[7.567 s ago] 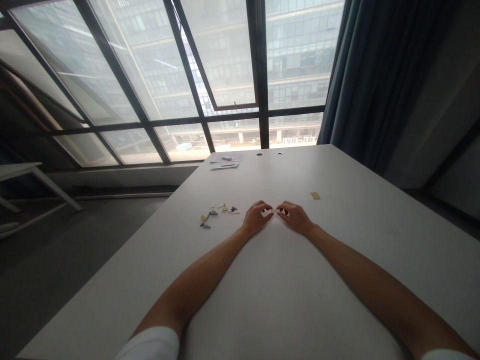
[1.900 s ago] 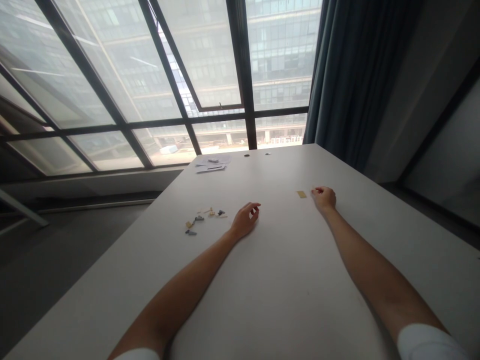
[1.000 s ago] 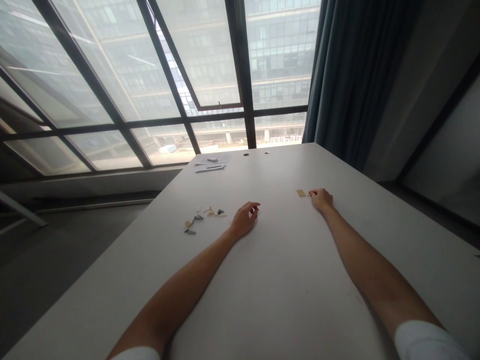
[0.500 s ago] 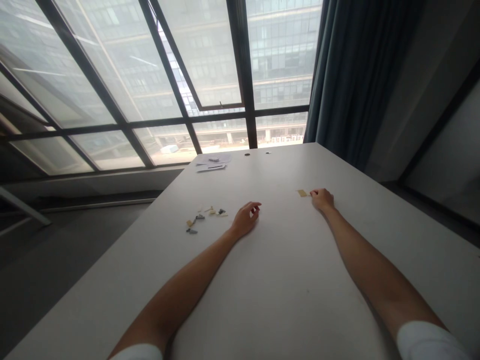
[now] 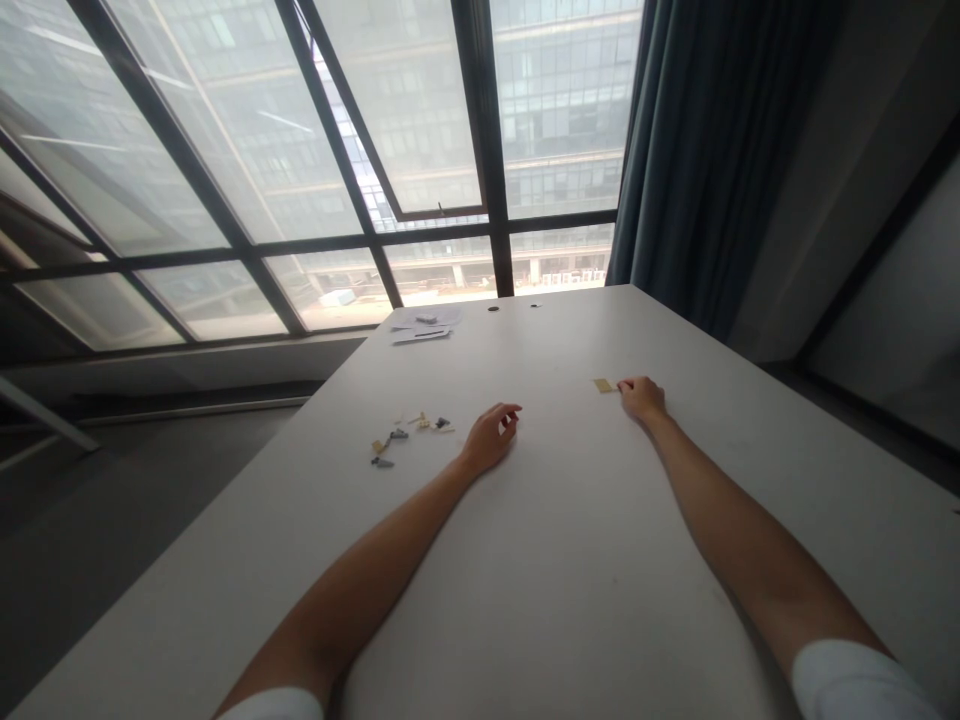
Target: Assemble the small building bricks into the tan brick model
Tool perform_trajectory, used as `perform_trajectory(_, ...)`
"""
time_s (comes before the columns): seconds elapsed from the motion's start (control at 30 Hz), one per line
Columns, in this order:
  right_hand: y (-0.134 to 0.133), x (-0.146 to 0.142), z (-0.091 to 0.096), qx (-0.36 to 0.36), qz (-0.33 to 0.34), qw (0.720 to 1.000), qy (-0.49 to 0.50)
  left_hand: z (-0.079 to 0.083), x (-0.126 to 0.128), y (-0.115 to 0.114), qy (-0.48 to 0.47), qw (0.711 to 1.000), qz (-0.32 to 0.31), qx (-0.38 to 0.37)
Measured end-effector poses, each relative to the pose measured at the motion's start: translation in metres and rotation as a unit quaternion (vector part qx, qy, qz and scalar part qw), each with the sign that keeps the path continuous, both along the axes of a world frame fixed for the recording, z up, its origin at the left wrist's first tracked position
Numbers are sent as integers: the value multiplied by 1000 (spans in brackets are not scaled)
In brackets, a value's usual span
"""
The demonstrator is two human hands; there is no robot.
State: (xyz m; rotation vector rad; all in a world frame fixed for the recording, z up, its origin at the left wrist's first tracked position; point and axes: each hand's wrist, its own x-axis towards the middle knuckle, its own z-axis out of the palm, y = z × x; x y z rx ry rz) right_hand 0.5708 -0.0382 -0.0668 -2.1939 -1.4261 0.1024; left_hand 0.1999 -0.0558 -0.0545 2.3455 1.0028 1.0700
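Observation:
My right hand rests on the white table, its fingers pinched together at the right end of a small flat tan piece. The piece lies on the tabletop; its exact kind is too small to make out. Farther left and a bit nearer, my left hand lies on its side, fingers loosely curved and apart from the thumb, with nothing visible in it. Left of that hand is a loose scatter of small parts: cream pieces, grey pieces and a tan piece.
White papers with a dark pen-like thing on them lie at the table's far left corner. A dark round hole or disc sits near the far edge, a small dark item beside it. A blue curtain hangs behind, right of the windows.
Almost nothing differs. The whole view has shifted very slightly, while both hands keep their places and poses on the table.

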Motion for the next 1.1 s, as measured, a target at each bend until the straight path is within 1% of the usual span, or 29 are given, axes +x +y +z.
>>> perform_trajectory(0.47, 0, 0, 0, -1, 7, 1000, -2, -2, 0, 1, -1, 1000, -3, 0)
perform_trajectory(0.97, -2, -2, 2, 2, 7, 1000, 0, -1, 0, 0, 4, 1000, 0, 3)
perform_trajectory(1.1, -3, -3, 2, 23, -7, 1000, 14, -1, 0, 1, 3, 1000, -3, 5)
